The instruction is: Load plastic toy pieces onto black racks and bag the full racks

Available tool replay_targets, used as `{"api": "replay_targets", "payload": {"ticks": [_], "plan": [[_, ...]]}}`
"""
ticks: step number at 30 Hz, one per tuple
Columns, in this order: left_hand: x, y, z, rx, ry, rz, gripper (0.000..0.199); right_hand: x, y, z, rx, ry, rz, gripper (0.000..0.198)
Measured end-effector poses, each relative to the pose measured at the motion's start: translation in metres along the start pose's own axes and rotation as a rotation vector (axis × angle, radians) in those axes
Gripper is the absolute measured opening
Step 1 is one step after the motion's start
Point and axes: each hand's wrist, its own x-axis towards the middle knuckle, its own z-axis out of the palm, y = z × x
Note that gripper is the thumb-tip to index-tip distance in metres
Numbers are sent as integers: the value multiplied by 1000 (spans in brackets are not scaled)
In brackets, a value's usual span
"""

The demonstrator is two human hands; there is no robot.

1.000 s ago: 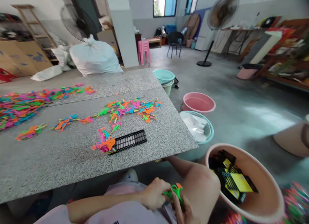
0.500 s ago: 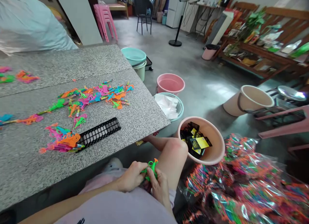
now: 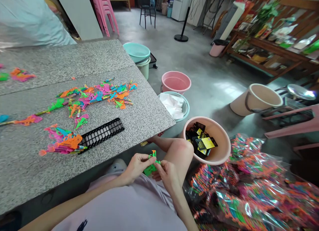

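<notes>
L hand (image 3: 138, 165) and R hand (image 3: 168, 173) pinch the green piece (image 3: 149, 170) between closed fingertips near the R knee (image 3: 183, 147), orange tip (image 3: 154, 153) now turned upright vs. 0.5 s ago, i.e., handling continues, though exact R-finger contact is partly hidden.

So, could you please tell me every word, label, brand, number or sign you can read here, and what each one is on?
None can be read.
Yellow card in the peach tub: any print is too small.
Green toy: no legible lettering.
Dark mark on the shirt: cannot tell whether it is lettering.
Goods on the wooden bench: too small and blurred.
</notes>
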Motion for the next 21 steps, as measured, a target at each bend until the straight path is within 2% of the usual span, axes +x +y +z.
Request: {"api": "replay_targets", "payload": {"ticks": [4, 7, 10, 14, 16, 21], "plan": [[10, 3, -5, -151, 157, 14, 50, -3, -7, -15, -188, 251, -122, 48], [16, 13, -11, -246, 186, 20, 50, -3, -15, -27, -292, 362, -414, 39], [18, 23, -14, -304, 140, 2, 48, 2, -22, -31, -365, 351, -648, 40], [14, 31, -15, -347, 32, -45, 44, 7, -30, -31, -608, 466, -689, 25], [12, 33, -15, -357, 6, -65, 45, 6, -35, -31, -691, 468, -694, 19], [13, 37, -8, -344, 42, -45, 45, -3, -43, -25, -547, 403, -662, 24]]}}
